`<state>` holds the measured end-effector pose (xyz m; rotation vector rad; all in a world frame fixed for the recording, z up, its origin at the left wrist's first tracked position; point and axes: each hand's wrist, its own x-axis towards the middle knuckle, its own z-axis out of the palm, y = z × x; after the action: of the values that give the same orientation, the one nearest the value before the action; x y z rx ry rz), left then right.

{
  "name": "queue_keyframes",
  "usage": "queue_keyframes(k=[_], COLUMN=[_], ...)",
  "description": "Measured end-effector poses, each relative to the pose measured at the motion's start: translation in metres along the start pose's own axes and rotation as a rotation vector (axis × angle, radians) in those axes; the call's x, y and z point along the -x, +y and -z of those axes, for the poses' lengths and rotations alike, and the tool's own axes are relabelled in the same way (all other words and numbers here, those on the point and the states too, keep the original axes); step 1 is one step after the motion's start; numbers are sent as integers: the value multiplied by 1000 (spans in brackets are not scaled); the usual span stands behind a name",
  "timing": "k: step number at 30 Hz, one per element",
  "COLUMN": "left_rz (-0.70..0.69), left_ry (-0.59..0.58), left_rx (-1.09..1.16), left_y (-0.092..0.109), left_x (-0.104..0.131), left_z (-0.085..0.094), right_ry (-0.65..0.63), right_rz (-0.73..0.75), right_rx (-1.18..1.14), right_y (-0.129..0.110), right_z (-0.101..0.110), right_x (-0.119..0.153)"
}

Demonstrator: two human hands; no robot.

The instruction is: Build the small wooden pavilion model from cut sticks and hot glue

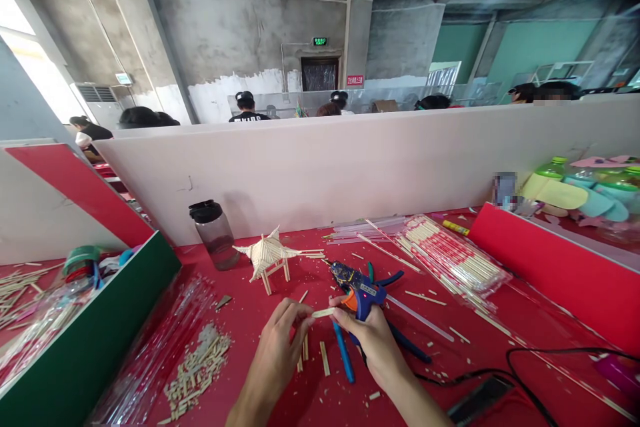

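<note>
Gripping a short wooden strip point(323, 312) above the red counter point(295, 407), pinched at one end by the left hand point(283, 333), at the other by the right hand point(371, 339). Noted a blue glue gun point(369, 295) just beyond the right hand (contact not determinable) and a stick-built model point(273, 257) farther back.

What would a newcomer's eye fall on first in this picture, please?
Probably the pale stick model with its star-like roof, standing on the red tabletop just right of the dark-lidded bottle. Next come the left hand and right hand at front centre, a short pale stick held between them. Beside the right hand is a blue glue gun.
</note>
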<state>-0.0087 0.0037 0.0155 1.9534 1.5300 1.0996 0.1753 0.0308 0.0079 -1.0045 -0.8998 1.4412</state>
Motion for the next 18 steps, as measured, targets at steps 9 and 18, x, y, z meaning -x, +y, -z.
queue_keyframes(k=[9,18], left_rz=[12,-45], left_ry=[-83,-48], left_rx=[-12,-83], left_y=[11,16], left_x=[5,5], left_z=[5,-3], right_ry=[36,-24], right_rz=[31,58], right_rx=[30,107], right_y=[2,4], right_z=[2,0], right_x=[-2,2])
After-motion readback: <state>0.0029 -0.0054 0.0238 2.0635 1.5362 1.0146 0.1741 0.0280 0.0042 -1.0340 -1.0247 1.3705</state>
